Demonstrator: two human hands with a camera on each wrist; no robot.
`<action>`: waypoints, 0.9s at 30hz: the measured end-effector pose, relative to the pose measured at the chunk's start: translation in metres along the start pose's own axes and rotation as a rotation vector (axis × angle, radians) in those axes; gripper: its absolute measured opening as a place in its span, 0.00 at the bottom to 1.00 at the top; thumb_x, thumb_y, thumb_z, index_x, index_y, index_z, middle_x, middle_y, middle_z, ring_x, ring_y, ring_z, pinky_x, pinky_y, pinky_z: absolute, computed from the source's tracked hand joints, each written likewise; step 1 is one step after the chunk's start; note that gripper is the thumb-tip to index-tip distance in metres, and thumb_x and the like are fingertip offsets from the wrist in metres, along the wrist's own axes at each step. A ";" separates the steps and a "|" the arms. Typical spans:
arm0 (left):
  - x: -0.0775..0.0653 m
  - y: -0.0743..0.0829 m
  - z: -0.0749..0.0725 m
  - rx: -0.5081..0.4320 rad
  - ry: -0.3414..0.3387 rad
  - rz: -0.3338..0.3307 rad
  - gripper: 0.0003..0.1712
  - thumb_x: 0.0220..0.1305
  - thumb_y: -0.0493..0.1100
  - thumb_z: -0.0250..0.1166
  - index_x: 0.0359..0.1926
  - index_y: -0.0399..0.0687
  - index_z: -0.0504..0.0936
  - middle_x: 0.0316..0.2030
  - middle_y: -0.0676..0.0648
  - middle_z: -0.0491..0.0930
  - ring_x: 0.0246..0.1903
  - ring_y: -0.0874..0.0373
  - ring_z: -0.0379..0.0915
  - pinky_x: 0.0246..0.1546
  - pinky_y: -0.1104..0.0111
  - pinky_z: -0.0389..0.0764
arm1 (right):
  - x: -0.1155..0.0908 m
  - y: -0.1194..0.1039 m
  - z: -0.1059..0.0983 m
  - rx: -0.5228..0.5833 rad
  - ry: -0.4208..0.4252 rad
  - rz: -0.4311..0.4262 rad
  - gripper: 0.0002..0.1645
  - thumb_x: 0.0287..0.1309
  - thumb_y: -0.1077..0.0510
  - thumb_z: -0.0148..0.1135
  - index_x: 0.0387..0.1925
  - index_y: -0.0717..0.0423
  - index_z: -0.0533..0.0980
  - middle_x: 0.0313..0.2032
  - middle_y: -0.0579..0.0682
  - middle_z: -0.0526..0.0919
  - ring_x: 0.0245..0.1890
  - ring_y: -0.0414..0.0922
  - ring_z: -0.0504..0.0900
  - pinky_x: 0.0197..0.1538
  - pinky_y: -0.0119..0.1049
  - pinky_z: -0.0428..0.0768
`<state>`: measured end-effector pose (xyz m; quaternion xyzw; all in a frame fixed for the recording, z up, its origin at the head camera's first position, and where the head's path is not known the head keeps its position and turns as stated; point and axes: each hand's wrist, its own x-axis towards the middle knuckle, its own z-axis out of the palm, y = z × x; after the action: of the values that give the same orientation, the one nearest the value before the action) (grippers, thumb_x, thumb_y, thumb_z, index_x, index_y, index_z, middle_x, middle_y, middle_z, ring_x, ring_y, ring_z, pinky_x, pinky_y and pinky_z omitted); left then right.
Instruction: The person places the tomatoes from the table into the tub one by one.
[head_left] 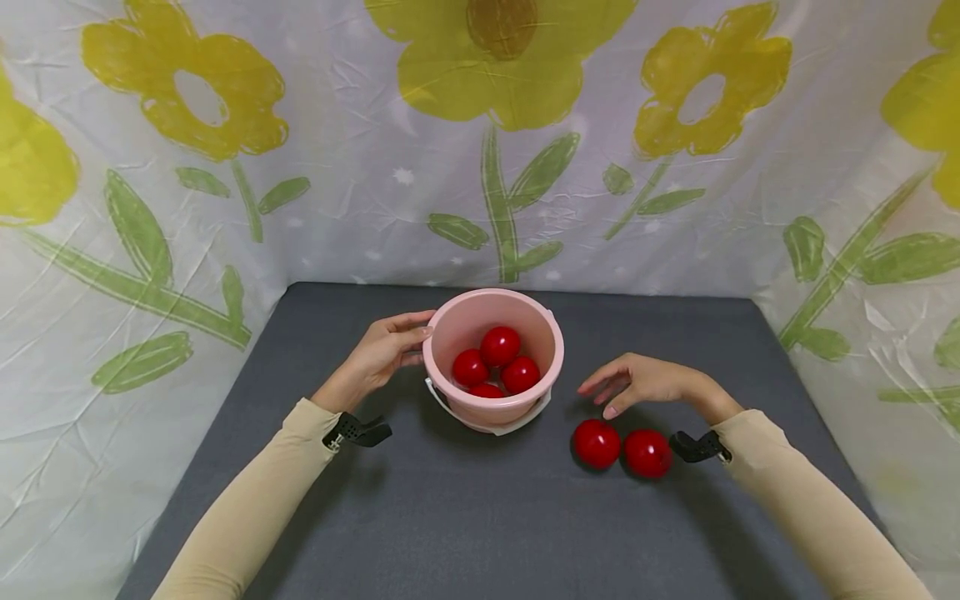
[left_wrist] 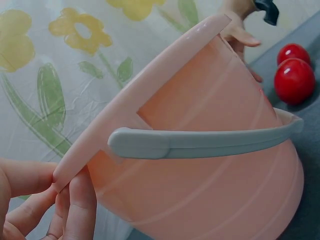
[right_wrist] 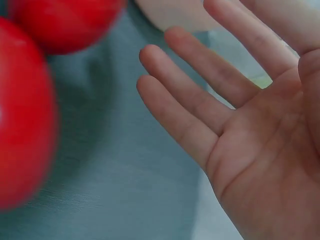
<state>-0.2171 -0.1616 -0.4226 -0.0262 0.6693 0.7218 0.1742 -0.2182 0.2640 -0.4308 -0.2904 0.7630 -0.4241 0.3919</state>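
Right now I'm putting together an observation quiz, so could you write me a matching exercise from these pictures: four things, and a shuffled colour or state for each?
1. left hand
2. right hand
3. bucket
4. table

A. empty, near two round red things
B. dark grey in the head view
C. pink, with more round red things inside
D. gripping the bucket

Pairs: 1-D, 2-A, 3-C, 4-B

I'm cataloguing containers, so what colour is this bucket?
The bucket is light pink, showing best in the left wrist view.
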 end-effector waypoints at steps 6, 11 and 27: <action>0.002 0.000 0.000 0.008 0.002 -0.001 0.29 0.69 0.38 0.61 0.70 0.44 0.70 0.65 0.40 0.73 0.41 0.64 0.84 0.39 0.70 0.87 | 0.001 0.017 0.015 -0.012 -0.016 0.011 0.33 0.55 0.60 0.71 0.62 0.68 0.73 0.61 0.69 0.76 0.59 0.67 0.77 0.52 0.28 0.83; 0.001 -0.002 -0.001 0.002 0.006 0.003 0.29 0.69 0.37 0.61 0.69 0.43 0.70 0.59 0.45 0.77 0.41 0.64 0.84 0.38 0.70 0.87 | 0.004 0.025 0.021 -0.008 -0.046 0.023 0.32 0.56 0.61 0.71 0.62 0.66 0.74 0.60 0.67 0.77 0.58 0.62 0.78 0.51 0.29 0.83; -0.001 0.000 0.000 -0.003 0.004 0.002 0.29 0.69 0.37 0.62 0.69 0.43 0.70 0.60 0.45 0.77 0.42 0.64 0.84 0.39 0.70 0.87 | 0.005 0.035 0.027 -0.041 -0.022 0.032 0.29 0.53 0.61 0.73 0.58 0.63 0.78 0.53 0.63 0.84 0.48 0.48 0.83 0.49 0.31 0.83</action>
<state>-0.2161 -0.1616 -0.4225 -0.0274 0.6686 0.7229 0.1720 -0.2013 0.2651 -0.4720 -0.2911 0.7717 -0.3988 0.4008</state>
